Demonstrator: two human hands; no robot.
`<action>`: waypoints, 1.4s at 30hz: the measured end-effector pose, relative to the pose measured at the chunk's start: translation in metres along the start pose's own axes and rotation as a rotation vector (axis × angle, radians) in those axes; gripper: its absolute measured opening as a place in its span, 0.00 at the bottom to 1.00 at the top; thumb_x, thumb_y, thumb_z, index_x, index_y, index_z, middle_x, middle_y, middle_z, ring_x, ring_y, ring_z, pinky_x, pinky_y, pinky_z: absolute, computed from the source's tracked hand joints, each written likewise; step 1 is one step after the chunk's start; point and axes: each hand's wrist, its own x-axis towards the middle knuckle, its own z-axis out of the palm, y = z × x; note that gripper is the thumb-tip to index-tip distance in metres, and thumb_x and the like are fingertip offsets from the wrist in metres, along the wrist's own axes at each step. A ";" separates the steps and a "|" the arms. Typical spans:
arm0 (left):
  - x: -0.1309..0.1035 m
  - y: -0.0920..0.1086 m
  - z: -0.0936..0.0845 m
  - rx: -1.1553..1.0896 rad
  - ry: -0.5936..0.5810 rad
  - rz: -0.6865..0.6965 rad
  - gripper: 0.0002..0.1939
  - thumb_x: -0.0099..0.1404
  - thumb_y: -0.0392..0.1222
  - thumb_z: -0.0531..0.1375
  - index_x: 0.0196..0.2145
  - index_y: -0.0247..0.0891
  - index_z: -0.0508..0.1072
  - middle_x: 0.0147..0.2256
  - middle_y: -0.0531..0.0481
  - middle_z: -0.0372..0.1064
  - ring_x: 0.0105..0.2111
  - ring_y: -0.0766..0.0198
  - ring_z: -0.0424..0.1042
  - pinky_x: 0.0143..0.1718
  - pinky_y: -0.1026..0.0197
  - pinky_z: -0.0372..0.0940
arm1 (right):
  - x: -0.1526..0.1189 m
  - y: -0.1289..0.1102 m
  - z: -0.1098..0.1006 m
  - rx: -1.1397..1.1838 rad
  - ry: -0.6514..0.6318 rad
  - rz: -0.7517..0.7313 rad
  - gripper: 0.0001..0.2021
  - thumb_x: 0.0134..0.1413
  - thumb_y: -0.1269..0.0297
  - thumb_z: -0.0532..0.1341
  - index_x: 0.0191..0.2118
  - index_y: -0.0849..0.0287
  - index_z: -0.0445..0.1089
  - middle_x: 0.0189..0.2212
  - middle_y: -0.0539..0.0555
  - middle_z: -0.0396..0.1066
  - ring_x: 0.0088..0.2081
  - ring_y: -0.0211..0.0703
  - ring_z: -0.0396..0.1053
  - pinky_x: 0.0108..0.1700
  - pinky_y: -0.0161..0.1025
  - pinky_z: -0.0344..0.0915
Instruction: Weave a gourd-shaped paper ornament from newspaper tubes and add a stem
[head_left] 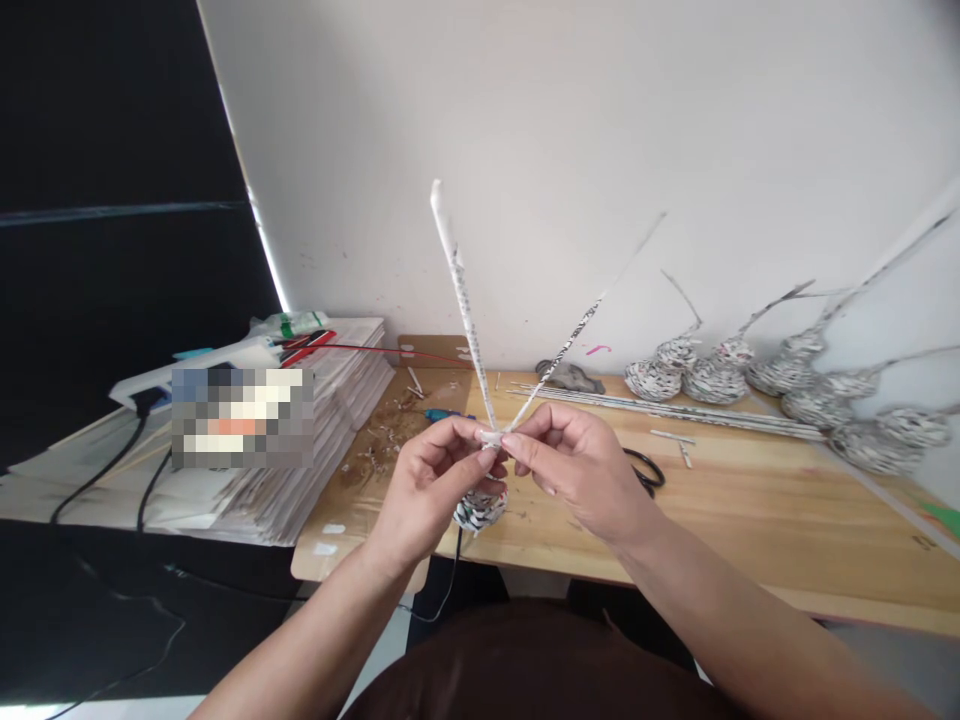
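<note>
My left hand (442, 470) pinches the base of a rolled newspaper tube (465, 300) that points up and slightly left. Close beside it, my right hand (574, 465) pinches the low end of a second, thinner paper tube (570, 345), which slants up to the right. The two tubes meet in a V between my fingertips. Directly under my hands is a small woven paper piece (480, 507), striped black and white; its upper part is hidden by my fingers. Both hands are closed, with thumbs and forefingers nearly touching.
Several woven gourd-shaped paper pieces (716, 375) line the wall at right. Long paper tubes (675, 408) lie on the wooden table (750, 500). Black-handled scissors (645, 470) are behind my right wrist. A paper stack (322, 450) with cables stands left; a grey lump (570, 377) sits behind.
</note>
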 end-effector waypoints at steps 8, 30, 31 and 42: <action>0.001 -0.003 0.007 -0.026 0.075 0.012 0.09 0.61 0.43 0.69 0.32 0.36 0.75 0.26 0.52 0.75 0.26 0.68 0.74 0.27 0.67 0.72 | -0.002 0.006 0.000 -0.015 -0.035 -0.035 0.09 0.51 0.61 0.70 0.34 0.59 0.73 0.26 0.49 0.73 0.27 0.35 0.69 0.28 0.34 0.66; 0.006 -0.011 0.016 -0.020 0.106 0.002 0.12 0.61 0.46 0.68 0.32 0.36 0.73 0.25 0.54 0.71 0.24 0.70 0.72 0.27 0.68 0.71 | -0.006 0.016 0.000 -0.081 0.032 -0.148 0.06 0.57 0.62 0.66 0.32 0.57 0.71 0.28 0.50 0.73 0.30 0.38 0.72 0.31 0.35 0.70; 0.006 -0.011 0.016 -0.016 0.105 -0.005 0.12 0.62 0.47 0.68 0.32 0.36 0.72 0.26 0.54 0.72 0.24 0.70 0.73 0.28 0.67 0.72 | -0.005 0.016 -0.001 -0.078 0.033 -0.142 0.06 0.57 0.61 0.66 0.32 0.57 0.71 0.29 0.50 0.73 0.30 0.38 0.72 0.31 0.35 0.70; 0.004 -0.009 0.015 -0.019 0.105 0.009 0.13 0.61 0.46 0.69 0.32 0.36 0.71 0.27 0.53 0.73 0.25 0.69 0.74 0.29 0.66 0.74 | -0.009 0.021 -0.013 -0.176 0.033 -0.233 0.06 0.57 0.61 0.67 0.38 0.55 0.73 0.40 0.55 0.76 0.40 0.43 0.72 0.36 0.38 0.71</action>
